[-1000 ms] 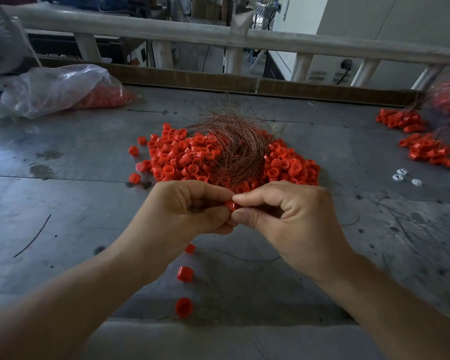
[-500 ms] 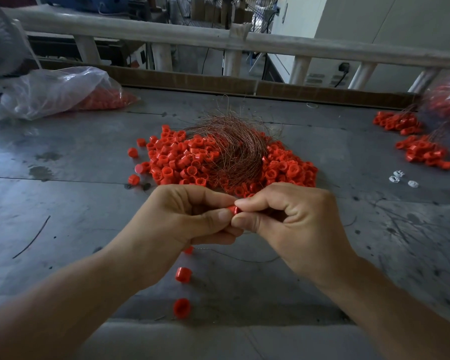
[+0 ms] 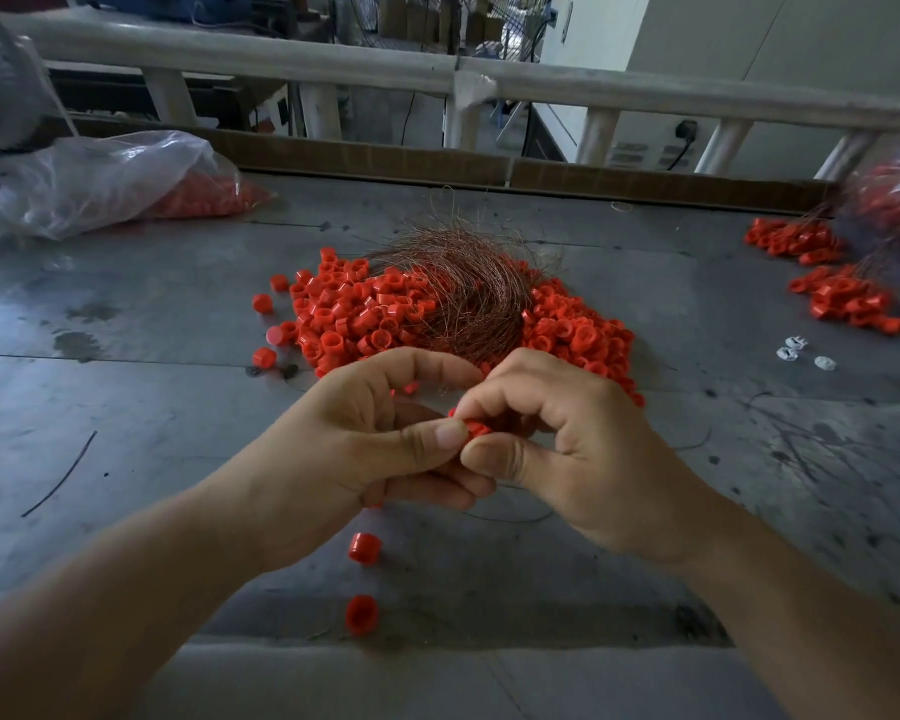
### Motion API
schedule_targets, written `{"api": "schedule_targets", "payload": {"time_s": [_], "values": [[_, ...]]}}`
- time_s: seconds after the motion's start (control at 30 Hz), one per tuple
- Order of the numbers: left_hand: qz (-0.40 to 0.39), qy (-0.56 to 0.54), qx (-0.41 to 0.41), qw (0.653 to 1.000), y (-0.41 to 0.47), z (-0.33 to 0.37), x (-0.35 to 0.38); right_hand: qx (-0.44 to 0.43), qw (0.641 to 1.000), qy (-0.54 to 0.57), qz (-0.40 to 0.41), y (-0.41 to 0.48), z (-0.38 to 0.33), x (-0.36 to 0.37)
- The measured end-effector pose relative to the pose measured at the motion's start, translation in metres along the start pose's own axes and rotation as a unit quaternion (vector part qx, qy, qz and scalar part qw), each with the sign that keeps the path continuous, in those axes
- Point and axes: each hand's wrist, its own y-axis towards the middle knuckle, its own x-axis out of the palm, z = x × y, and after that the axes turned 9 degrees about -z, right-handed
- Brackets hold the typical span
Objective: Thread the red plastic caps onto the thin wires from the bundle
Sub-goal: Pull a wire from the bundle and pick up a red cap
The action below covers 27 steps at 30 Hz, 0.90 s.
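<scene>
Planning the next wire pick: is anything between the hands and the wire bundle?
Nothing visible blocks it. The wire bundle lies on the pile of red caps directly beyond the left hand and right hand, which both pinch one red cap.

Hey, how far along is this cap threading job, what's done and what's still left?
Done: two clusters of caps with wires trailing from them lie at far right, apparently threaded. In hand: the left hand and right hand pinch one red cap between them; the wire there is too thin to see. Left: a large loose pile and the wire bundle, so most work looks ahead.
</scene>
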Motion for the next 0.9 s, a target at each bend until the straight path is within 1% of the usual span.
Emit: {"api": "schedule_targets", "payload": {"time_s": [0.13, 0.23, 0.37, 0.5, 0.6, 0.73, 0.8, 0.9], "values": [[0.025, 0.127, 0.044, 0.991, 0.001, -0.005, 0.007, -0.005, 1.0, -0.021, -0.003, -0.001, -0.001, 0.002], [0.014, 0.146, 0.063, 0.987, 0.0, -0.007, 0.008, -0.012, 0.999, -0.035, -0.004, -0.003, -0.004, 0.006], [0.003, 0.14, 0.069, 0.988, -0.003, -0.006, 0.011, -0.019, 0.998, -0.052, 0.008, -0.004, -0.007, 0.007], [0.011, 0.139, 0.048, 0.989, -0.002, -0.006, 0.012, -0.012, 0.998, -0.058, 0.002, -0.001, -0.004, 0.007], [0.008, 0.131, 0.028, 0.991, -0.003, -0.004, 0.009, 0.006, 1.0, -0.02, 0.005, -0.001, -0.001, 0.005], [0.023, 0.081, 0.007, 0.996, -0.004, -0.002, 0.003, 0.011, 0.999, 0.03, 0.008, -0.002, -0.002, 0.004], [0.03, 0.055, 0.018, 0.998, -0.003, 0.0, -0.001, 0.034, 0.998, 0.044, -0.004, -0.001, 0.0, 0.002], [0.016, 0.005, 0.056, 0.998, -0.003, 0.005, -0.006, 0.064, 0.993, 0.099, -0.013, -0.001, 0.003, -0.002]]}}
